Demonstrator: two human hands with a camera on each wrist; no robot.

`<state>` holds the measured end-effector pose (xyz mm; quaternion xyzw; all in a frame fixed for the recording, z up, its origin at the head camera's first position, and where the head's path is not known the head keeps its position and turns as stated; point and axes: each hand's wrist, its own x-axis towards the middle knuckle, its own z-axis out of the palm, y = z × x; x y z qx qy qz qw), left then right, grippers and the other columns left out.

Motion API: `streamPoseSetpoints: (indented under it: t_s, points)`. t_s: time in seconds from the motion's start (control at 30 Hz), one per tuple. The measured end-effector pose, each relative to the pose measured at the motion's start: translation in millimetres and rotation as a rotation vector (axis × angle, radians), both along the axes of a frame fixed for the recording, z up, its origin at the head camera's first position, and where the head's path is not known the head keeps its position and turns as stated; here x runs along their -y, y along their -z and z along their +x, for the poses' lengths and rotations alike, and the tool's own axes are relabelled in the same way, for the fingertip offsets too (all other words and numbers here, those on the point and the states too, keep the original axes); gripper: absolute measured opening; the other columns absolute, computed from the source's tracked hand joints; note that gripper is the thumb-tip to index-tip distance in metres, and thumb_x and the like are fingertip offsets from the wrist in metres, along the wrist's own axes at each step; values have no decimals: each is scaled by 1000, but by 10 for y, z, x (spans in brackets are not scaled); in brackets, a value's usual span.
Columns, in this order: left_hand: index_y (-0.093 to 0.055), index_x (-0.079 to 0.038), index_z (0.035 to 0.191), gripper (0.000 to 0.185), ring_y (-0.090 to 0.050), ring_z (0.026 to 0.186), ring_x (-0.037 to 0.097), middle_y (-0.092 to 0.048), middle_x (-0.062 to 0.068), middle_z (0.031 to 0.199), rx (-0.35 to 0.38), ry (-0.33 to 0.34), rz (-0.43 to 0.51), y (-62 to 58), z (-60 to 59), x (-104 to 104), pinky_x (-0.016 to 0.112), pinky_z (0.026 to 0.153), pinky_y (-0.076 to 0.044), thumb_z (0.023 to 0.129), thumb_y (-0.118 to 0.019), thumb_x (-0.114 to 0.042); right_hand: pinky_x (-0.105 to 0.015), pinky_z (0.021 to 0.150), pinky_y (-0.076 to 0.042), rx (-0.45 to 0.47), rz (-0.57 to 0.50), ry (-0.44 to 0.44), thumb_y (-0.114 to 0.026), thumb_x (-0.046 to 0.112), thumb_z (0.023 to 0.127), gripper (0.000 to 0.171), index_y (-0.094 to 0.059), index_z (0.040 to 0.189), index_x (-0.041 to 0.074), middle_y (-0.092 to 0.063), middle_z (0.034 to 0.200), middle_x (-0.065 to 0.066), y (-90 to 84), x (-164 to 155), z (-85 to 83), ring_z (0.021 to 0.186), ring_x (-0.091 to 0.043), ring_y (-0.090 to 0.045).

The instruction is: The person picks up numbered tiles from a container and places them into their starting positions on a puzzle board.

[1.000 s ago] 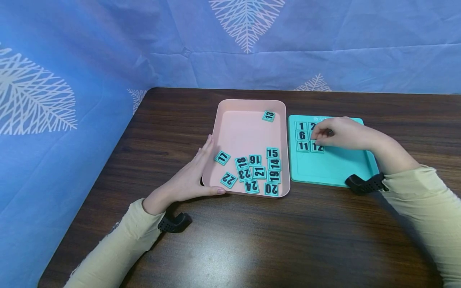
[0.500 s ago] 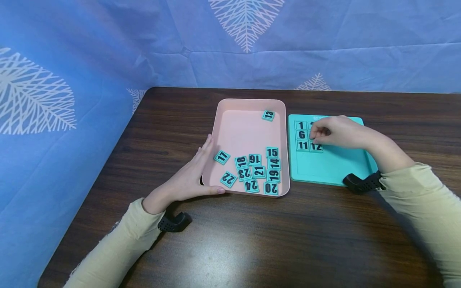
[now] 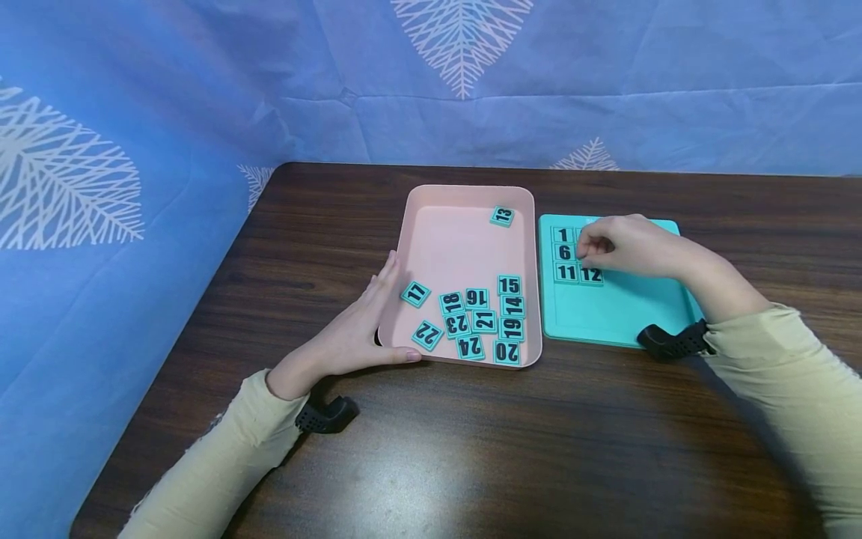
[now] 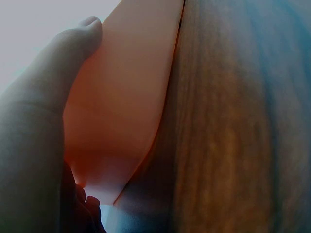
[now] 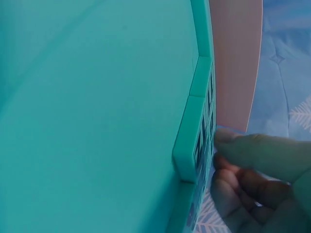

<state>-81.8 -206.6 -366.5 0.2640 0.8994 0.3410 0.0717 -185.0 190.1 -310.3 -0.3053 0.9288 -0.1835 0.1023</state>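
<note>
My left hand rests against the near-left corner of a pink tray, fingers straight along its left side and thumb against its front wall. Loose turquoise number tiles lie in the tray, among them 13, 17 and 20. To its right is a turquoise puzzle board. Over the board's upper part, my right hand has its fingers curled, tips right at tile 12 and covering the tiles above. No tile shows between thumb and fingers in the right wrist view.
Tray and board lie side by side on a dark wooden table. A blue cloth with white leaf prints hangs behind and to the left. A black band sits on the right wrist and another on the left.
My right hand has slid slightly left over the board, and tile 12 sits a touch further left, against tile 11. My left hand and the tray tiles stay as they were.
</note>
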Motion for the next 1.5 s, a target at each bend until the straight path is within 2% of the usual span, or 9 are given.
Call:
streamPoseSetpoints:
  t_s: [0.17, 0.47, 0.63, 0.83, 1.03, 1.27, 1.4, 1.5]
  points:
    - [12, -24, 153, 121, 4, 145, 27, 17, -2, 159, 10, -7, -3, -2, 5, 0, 53, 113, -13, 74, -72, -60, -33, 62, -42, -5, -23, 5, -67, 5, 88, 6, -67, 94, 9, -58, 80, 1, -61, 96, 40, 70, -15, -50]
    - [11, -21, 153, 121, 5, 145, 24, 17, -1, 159, -4, -3, -15, 14, -8, 3, 51, 114, -11, 74, -72, -61, -32, 61, -43, -54, -70, -56, -67, 3, 88, 10, -68, 95, 9, -58, 83, 1, -173, 308, 143, 71, -14, -49]
    - [11, -21, 153, 120, 4, 145, 26, 17, 0, 159, -2, 1, -9, 20, -11, 3, 51, 113, -12, 75, -71, -60, -32, 61, -43, -44, -81, -85, -66, 4, 89, 10, -68, 96, 10, -57, 84, 2, -184, 407, 176, 71, -13, -49]
    - [11, -21, 153, 121, 6, 144, 22, 17, 0, 159, 0, 5, -8, 17, -11, 3, 50, 114, -11, 75, -72, -60, -31, 60, -42, -48, -123, -130, -67, 4, 88, 8, -68, 94, 10, -56, 80, 3, -178, 515, 201, 70, -14, -47]
    - [11, -22, 153, 121, 4, 145, 26, 17, -1, 159, -6, -1, -13, 9, -7, 3, 51, 113, -12, 75, -71, -61, -32, 63, -44, -32, -141, -162, -67, 6, 89, 6, -68, 92, 10, -56, 80, 3, -176, 612, 215, 72, -13, -48]
    - [11, -23, 153, 120, 4, 145, 26, 16, -1, 159, -6, -4, -16, 6, -5, 1, 53, 113, -14, 75, -71, -61, -33, 66, -47, -51, -153, -192, -70, 3, 86, 8, -68, 92, 7, -57, 82, 2, -185, 697, 143, 73, -13, -51]
    - [11, -23, 153, 120, 4, 145, 26, 16, -1, 159, -3, -5, -13, 9, -8, 5, 53, 113, -13, 75, -71, -60, -34, 71, -49, -66, -132, -190, -70, 3, 86, 9, -67, 94, 5, -61, 84, -1, -188, 777, 21, 76, -14, -55]
    - [11, -23, 153, 120, 4, 145, 25, 16, -1, 159, 0, -5, -11, 13, -5, 7, 53, 113, -13, 75, -72, -60, -36, 74, -50, -41, -115, -164, -69, 4, 87, 10, -67, 97, 4, -63, 86, -4, -196, 842, -90, 79, -17, -57]
